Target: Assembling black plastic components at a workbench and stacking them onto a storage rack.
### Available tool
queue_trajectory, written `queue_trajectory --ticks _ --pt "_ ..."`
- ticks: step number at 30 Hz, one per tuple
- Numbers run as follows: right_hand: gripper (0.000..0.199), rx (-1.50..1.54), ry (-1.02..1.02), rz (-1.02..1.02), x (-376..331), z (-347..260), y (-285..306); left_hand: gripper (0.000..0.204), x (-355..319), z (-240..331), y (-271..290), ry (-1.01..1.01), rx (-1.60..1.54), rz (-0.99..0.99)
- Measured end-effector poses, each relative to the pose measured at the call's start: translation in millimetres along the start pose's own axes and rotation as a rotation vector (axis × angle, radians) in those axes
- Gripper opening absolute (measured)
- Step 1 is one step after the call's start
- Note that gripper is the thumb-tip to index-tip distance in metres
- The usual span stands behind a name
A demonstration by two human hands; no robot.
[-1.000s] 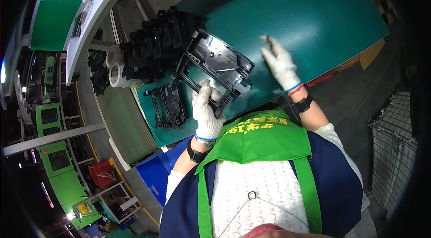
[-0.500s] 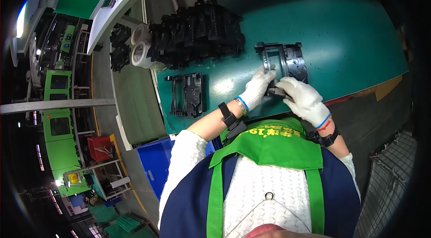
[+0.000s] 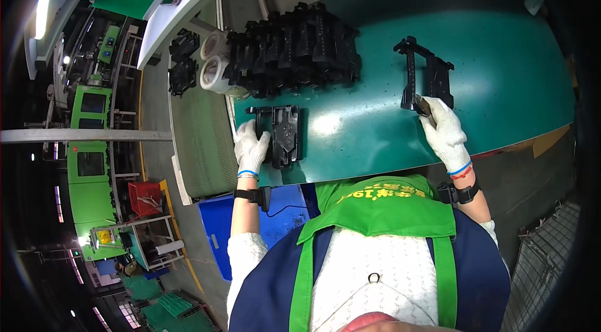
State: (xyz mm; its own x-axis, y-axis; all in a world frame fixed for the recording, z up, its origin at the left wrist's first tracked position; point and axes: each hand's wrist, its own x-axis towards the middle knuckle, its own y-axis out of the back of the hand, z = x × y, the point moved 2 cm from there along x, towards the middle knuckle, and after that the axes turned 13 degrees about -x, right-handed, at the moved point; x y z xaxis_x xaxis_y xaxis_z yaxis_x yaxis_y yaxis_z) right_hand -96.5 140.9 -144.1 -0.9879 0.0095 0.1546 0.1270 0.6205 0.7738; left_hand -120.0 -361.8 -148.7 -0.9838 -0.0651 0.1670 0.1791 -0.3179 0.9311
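My left hand [image 3: 251, 149], in a white glove, is at the left side of a black plastic frame part [image 3: 286, 135] lying on the green table. Its thumb and fingers are apart around the frame's left bar; I see no firm grip. My right hand [image 3: 444, 128], also gloved, is closed on a small dark tool-like piece [image 3: 423, 106], its kind mostly hidden by the fingers. That piece touches or overlaps the near end of a second black plastic frame part [image 3: 441, 78], which stands at a slant on the table's right half.
Several similar black frames [image 3: 294, 50] are piled at the table's far left, beside white tape rolls [image 3: 213, 74]. A ribbed green belt [image 3: 200, 138] runs along the left side. Below the table's near edge sits a blue bin [image 3: 216, 225]; a wire cage [image 3: 544, 257] stands at right.
My left hand has left the right-hand frame and moved left to the other one. The right-hand frame has shifted away from me and turned, with my right hand still beside it.
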Motion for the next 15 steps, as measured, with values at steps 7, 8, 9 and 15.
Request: queue_trajectory --ticks 7,8,9,15 --pt "0.038 0.046 0.03 -0.027 9.3 1.8 -0.6 0.07 -17.6 -0.8 3.4 0.458 -1.03 -0.373" --pt "0.039 0.046 0.017 -0.043 8.7 6.3 -0.2 0.071 -19.0 30.1 16.5 0.54 -1.23 -0.472" --pt "0.039 0.046 0.018 -0.043 8.9 9.1 -0.4 0.071 -19.8 57.6 26.5 0.541 -1.231 -0.472" --pt "0.042 0.182 0.007 -0.007 12.3 34.1 -3.9 0.08 -7.4 202.5 41.3 0.316 -1.391 -0.66"
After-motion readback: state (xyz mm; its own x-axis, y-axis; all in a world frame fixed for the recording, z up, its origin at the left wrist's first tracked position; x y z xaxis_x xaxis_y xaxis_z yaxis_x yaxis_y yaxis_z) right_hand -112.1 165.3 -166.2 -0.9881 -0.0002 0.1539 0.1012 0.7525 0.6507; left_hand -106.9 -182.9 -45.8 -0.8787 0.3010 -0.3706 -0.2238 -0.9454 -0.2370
